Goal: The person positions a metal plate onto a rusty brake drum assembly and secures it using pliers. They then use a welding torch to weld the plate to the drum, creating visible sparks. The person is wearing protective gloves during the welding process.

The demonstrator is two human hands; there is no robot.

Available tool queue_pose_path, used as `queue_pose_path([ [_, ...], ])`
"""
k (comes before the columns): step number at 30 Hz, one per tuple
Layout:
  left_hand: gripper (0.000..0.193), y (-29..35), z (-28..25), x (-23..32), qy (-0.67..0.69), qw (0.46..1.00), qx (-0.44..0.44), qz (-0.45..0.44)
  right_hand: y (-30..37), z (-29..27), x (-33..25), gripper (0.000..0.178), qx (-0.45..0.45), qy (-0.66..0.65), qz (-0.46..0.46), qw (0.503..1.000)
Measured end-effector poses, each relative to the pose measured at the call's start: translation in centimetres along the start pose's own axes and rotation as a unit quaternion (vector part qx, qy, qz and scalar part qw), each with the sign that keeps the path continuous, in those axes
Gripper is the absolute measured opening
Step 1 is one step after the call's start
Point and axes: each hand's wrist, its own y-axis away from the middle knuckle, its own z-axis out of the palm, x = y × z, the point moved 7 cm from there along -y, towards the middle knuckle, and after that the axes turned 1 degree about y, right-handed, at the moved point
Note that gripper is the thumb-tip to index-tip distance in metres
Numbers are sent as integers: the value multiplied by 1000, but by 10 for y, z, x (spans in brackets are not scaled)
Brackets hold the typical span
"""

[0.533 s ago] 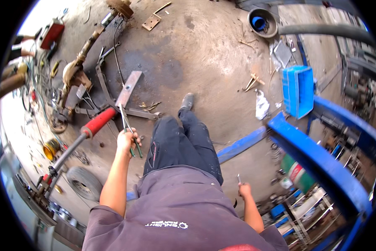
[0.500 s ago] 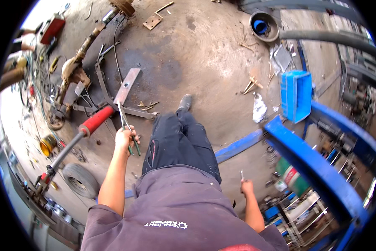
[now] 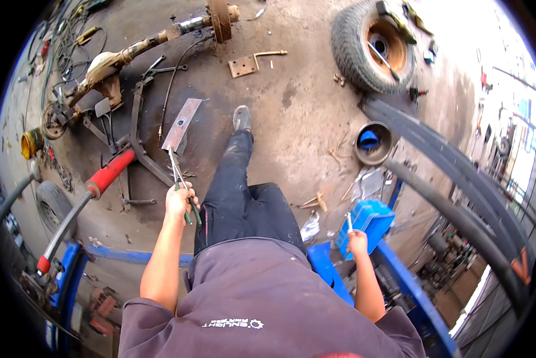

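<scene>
Head view — holding metal plate at tips of green-handled tongs, well left of blue crate; clasping tongs in grip of left hand, pinching slim silver tool in right hand, seen against crate. Judged as steadying plate — probably calling for firm squeeze next.

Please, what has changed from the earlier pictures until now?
The person has stepped forward, bringing the large wheel into view. The right hand has risen in the picture and now shows in front of the blue crate. Nothing was newly taken or released: the left hand still grips the green-handled pliers, their tips at the metal plate; the right hand still holds a small metal tool.
</scene>
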Motion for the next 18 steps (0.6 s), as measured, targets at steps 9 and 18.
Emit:
queue_pose_path([
  [9,27,26,130,86,111,993,34,-8,-53,-130,-255,29,-82,180,-59,978],
  [18,29,-39,254,192,217,972,77,52,-229,-266,-479,27,-50,353,-114,927],
])
